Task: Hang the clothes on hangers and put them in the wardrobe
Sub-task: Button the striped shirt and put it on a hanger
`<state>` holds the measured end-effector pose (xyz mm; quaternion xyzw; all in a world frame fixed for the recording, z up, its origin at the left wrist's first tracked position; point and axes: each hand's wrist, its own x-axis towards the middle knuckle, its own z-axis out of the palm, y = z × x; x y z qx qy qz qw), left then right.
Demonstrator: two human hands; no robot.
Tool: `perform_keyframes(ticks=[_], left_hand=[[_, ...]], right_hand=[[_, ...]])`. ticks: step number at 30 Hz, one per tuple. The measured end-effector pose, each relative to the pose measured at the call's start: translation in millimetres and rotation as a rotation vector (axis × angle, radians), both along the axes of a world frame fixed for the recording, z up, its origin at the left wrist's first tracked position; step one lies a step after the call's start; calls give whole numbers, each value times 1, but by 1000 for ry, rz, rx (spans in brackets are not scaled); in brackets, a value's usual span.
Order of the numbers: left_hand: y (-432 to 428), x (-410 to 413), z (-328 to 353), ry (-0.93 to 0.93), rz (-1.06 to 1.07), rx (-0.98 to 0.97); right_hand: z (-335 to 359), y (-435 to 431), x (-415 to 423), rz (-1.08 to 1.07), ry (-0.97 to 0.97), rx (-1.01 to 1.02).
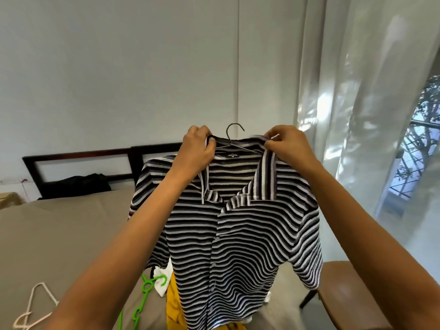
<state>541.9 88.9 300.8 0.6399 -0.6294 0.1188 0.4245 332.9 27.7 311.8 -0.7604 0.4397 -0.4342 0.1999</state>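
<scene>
Left hand (197, 148) and right hand (288, 145) pinch striped shirt (238, 234) collar (wire hanger (232, 132) inside); green hanger (147, 287) below.

Shirt (228, 225) on wire hanger (234, 136) above bed (59, 225), chair (352, 296) right, headboard (78, 160) behind

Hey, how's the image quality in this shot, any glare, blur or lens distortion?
Head view: daylight through the curtain glares on the right, with leaf shadows dappling it. Same head view: the wide-angle lens tilts the headboard. The striped shirt, left hand and right hand look sharp.
</scene>
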Motion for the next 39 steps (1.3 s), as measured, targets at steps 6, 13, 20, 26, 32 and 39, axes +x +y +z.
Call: perform_keyframes(ticks=[6, 13, 20, 26, 32, 39], left_hand=[[-1, 11, 10, 59, 84, 85], [-3, 13, 29, 86, 85, 49], [-4, 6, 28, 94, 78, 27], [0, 11, 24, 112, 85, 40], [1, 11, 23, 104, 68, 20], [2, 13, 17, 88, 94, -2]], right_hand=[[4, -16, -30, 354, 12, 196], [-8, 7, -15, 67, -108, -224], [-17, 18, 7, 81, -136, -12], [-21, 13, -3, 253, -347, 243], [-17, 17, 0, 433, -710, 693], [-12, 11, -3, 345, -578, 600]])
